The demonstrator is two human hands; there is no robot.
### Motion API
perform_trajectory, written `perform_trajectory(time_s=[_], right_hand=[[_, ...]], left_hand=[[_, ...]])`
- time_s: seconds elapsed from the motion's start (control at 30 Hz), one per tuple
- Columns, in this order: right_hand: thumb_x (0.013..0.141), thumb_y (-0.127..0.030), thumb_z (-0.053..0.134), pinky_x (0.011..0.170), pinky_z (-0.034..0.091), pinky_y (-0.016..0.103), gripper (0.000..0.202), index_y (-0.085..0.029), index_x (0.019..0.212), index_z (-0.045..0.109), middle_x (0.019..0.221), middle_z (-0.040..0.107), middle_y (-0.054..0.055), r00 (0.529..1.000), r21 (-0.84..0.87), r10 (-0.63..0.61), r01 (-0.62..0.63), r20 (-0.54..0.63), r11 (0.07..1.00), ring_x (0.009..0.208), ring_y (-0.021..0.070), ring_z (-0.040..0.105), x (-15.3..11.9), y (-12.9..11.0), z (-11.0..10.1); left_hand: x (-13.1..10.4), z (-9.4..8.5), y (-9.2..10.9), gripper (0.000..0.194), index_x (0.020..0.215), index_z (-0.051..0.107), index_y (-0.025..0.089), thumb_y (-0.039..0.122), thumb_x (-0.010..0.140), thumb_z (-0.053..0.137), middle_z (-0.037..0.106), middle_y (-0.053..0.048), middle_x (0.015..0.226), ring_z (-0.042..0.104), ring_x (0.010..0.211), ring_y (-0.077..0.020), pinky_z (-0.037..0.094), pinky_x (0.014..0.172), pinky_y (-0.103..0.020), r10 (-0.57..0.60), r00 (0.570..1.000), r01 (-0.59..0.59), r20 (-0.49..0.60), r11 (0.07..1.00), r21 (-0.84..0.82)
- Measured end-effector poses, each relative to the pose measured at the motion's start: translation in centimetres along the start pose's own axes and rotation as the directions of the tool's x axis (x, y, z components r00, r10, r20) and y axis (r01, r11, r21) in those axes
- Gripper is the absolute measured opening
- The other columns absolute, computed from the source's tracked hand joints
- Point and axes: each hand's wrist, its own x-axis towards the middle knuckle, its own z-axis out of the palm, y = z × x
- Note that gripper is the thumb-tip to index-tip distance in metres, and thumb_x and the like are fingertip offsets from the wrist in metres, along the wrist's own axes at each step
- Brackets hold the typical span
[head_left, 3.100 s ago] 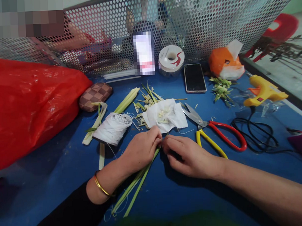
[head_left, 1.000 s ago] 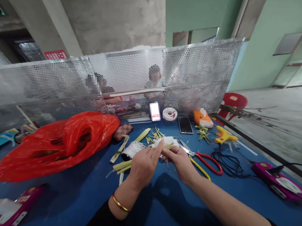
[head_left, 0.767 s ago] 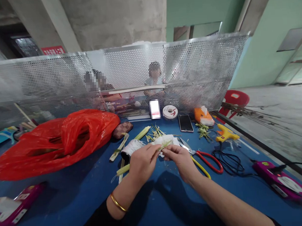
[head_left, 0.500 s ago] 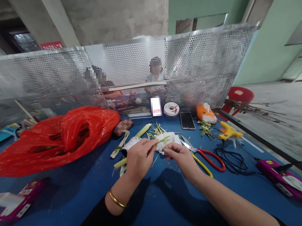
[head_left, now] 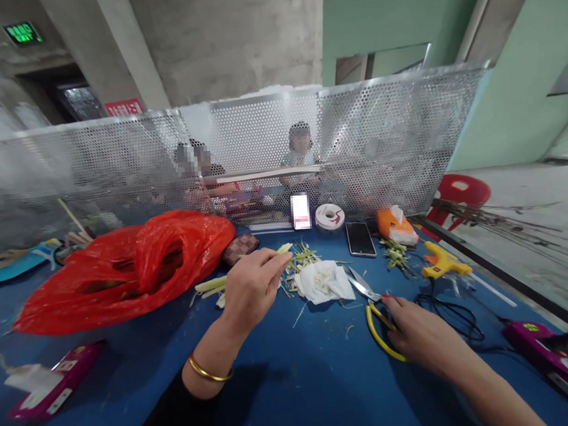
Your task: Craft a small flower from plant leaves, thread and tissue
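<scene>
My left hand (head_left: 255,286), with a gold bangle at the wrist, is raised over the blue table (head_left: 295,376). Its thumb and fingers are pinched together near a pale green tip; whatever lies between them is too small to make out. At the right, my right hand (head_left: 409,327) has its fingers wrapped round the handles of the scissors (head_left: 383,334), whose blades point away towards a white tissue (head_left: 323,281) with small pale pieces on it. Green plant scraps (head_left: 306,255) lie behind the tissue. Pale green stalks (head_left: 210,284) lie left of my left hand.
A red plastic bag (head_left: 126,270) fills the left side. Farther back are a ribbon roll (head_left: 330,217), a dark phone (head_left: 360,239) and an orange tissue pack (head_left: 396,225). A yellow glue gun (head_left: 443,260) and its cable lie right, near a purple power strip (head_left: 549,358). People sit behind the perforated screen (head_left: 261,132).
My right hand has moved right, away from the tissue, and taken hold of the scissors. My left hand has shifted slightly left and up. The camera view has tilted up a little.
</scene>
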Motion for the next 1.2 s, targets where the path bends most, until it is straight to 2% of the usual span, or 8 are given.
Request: perform_trajectory(time_s=[0.17,0.27,0.4,0.5,0.67,0.8,1.03,1.2], right_hand=[[0.074,-0.005,0.050,0.081,0.050,0.039,0.043,-0.007,0.115,0.063,0.105,0.065,0.021,0.991,-0.070,-0.018,0.008,-0.131,0.998,0.094,0.0315,0.065,-0.1,-0.2,1.7],[0.074,-0.009,0.054,0.079,0.050,0.039,0.048,-0.004,0.120,0.061,0.100,0.064,0.020,0.984,-0.038,0.023,-0.030,-0.178,0.999,0.092,0.0324,0.064,0.2,0.2,2.1],[0.072,-0.012,0.054,0.082,0.049,0.039,0.054,-0.005,0.126,0.060,0.100,0.065,0.020,0.995,0.014,0.038,-0.037,-0.093,0.999,0.092,0.0316,0.065,0.7,0.9,2.7],[0.069,-0.007,0.053,0.082,0.049,0.038,0.059,-0.006,0.128,0.059,0.100,0.066,0.020,0.996,-0.004,0.059,-0.060,-0.072,0.998,0.092,0.0309,0.065,0.8,1.0,2.9],[0.068,-0.006,0.053,0.079,0.049,0.037,0.061,-0.005,0.129,0.057,0.096,0.066,0.019,0.991,-0.035,0.063,-0.067,-0.121,0.997,0.089,0.0309,0.065,0.4,0.9,3.2],[0.067,-0.007,0.053,0.076,0.050,0.036,0.063,-0.006,0.130,0.056,0.093,0.066,0.018,0.989,-0.050,0.067,-0.074,-0.128,0.996,0.087,0.0307,0.067,0.2,1.1,3.5],[0.069,-0.005,0.045,0.073,0.052,0.034,0.068,-0.008,0.137,0.053,0.107,0.070,0.020,0.989,0.044,0.132,-0.129,-0.069,0.991,0.089,0.0296,0.071,-0.4,2.3,3.5],[0.081,-0.037,0.052,0.070,0.057,0.037,0.059,-0.024,0.139,0.056,0.110,0.075,0.010,0.962,0.281,0.274,-0.266,0.011,0.922,0.090,0.0328,0.073,-1.5,3.9,2.4]], left_hand=[[1.1,-0.8,-0.4,0.025,0.113,0.069,0.019,0.017,0.094,0.052,0.074,-0.007,0.094,0.067,0.087,-0.0195,0.052,0.078,-0.034,0.023,0.999,-0.023,-0.022,1.000,-0.013],[1.4,-1.1,-0.3,0.019,0.104,0.070,0.020,0.020,0.092,0.056,0.075,-0.006,0.092,0.068,0.083,-0.0179,0.053,0.079,-0.033,-0.136,0.991,0.131,-0.011,0.974,-0.183],[1.6,-1.5,-0.2,0.012,0.089,0.072,0.019,0.026,0.086,0.061,0.074,-0.002,0.077,0.066,0.067,-0.0148,0.053,0.065,-0.027,-0.420,0.894,0.444,0.152,0.792,-0.420],[1.7,-1.6,-0.5,0.012,0.085,0.072,0.018,0.025,0.081,0.062,0.073,-0.002,0.071,0.062,0.058,-0.0134,0.051,0.055,-0.025,-0.494,0.811,0.582,0.314,0.623,-0.522],[1.9,-1.6,-1.2,0.011,0.079,0.069,0.018,0.026,0.077,0.062,0.072,-0.004,0.067,0.056,0.050,-0.0108,0.049,0.049,-0.024,-0.521,0.746,0.642,0.416,0.394,-0.658],[1.7,-1.4,-1.7,0.013,0.079,0.070,0.017,0.030,0.076,0.066,0.071,-0.005,0.067,0.054,0.048,-0.0092,0.046,0.046,-0.022,-0.537,0.725,0.640,0.430,0.297,-0.709],[1.7,-1.7,-2.1,0.011,0.081,0.073,0.018,0.026,0.077,0.066,0.071,-0.002,0.066,0.056,0.050,-0.0098,0.048,0.048,-0.022,-0.563,0.754,0.607,0.339,0.401,-0.686],[1.5,-2.1,-1.8,0.013,0.085,0.076,0.020,0.024,0.081,0.065,0.075,-0.002,0.073,0.066,0.063,-0.0138,0.052,0.058,-0.025,-0.508,0.842,0.520,0.182,0.674,-0.525]])
